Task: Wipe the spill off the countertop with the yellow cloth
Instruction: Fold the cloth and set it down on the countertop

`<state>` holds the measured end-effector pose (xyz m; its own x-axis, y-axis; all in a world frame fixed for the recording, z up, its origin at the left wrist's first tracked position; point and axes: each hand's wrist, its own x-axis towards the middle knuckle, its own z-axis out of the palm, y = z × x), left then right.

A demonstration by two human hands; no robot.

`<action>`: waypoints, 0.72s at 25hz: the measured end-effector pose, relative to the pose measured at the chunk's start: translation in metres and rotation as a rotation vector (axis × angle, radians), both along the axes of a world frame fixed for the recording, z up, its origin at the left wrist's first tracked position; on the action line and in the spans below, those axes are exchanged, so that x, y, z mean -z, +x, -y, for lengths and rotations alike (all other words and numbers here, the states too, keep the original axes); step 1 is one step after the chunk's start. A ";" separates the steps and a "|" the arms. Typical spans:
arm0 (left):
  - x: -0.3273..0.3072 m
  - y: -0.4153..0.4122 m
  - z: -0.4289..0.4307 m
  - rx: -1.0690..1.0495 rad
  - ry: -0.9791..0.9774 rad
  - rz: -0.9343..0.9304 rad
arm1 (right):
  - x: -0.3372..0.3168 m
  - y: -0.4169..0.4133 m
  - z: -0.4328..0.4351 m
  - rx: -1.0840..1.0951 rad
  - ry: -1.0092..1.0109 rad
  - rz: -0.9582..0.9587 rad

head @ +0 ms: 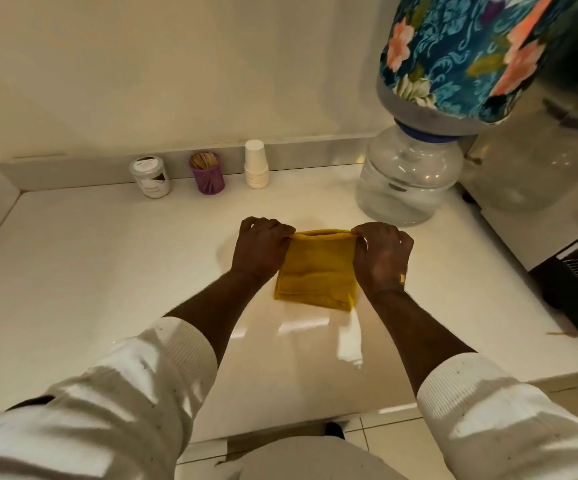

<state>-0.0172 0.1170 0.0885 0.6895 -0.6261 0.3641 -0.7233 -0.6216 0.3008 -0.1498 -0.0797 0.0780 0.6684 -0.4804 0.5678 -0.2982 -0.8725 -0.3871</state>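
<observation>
Yellow cloth [315,271] lies folded on the white countertop [90,271], near the clear water jug [407,178]. We pinch its far corners: our left hand [259,247] closed on one, our right hand [382,258] on the other, lifting that edge.

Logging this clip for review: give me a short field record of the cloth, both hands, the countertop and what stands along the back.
cloth: yellow cloth, folded, lying on the countertop
left hand: fingers pinch the cloth's far left corner
right hand: fingers pinch the far right corner
spill: wet sheen near the cloth, extent unclear
back row: white-lidded jar, purple toothpick holder, stack of paper cups
right side: water dispenser with floral-covered bottle
</observation>
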 end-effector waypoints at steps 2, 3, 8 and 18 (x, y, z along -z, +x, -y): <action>0.006 0.004 0.029 -0.065 0.044 -0.006 | 0.006 0.010 0.028 -0.042 -0.049 -0.033; 0.010 0.007 0.040 -0.098 0.074 -0.008 | 0.012 0.016 0.041 -0.069 -0.077 -0.042; 0.033 0.023 0.070 -0.213 0.161 -0.033 | 0.037 0.046 0.081 -0.182 -0.103 -0.083; 0.070 0.060 0.090 -0.240 0.271 -0.115 | 0.075 0.099 0.080 -0.297 0.128 -0.244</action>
<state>0.0431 0.0267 0.0189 0.8553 -0.5044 0.1188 -0.5181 -0.8377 0.1727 -0.0506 -0.1593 0.0035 0.8968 -0.3021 0.3233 -0.1368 -0.8841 -0.4468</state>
